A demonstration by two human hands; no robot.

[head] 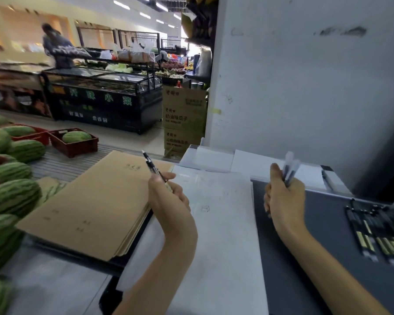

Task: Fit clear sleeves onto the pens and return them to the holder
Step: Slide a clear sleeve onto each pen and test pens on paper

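The left hand (168, 196) pinches a slim black pen (151, 165) above the table's middle, its tip slanting up and away. The right hand (284, 198) is curled round a blurred bundle of clear-tipped dark pens (290, 168). A row of black pens (378, 230) lies near the right edge of the dark grey table (316, 235). Large white paper sheets (221, 223) cover the middle, and stacked brown paper folders (100, 201) lie towards the left edge.

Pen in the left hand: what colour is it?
The pen is mostly black, head view.
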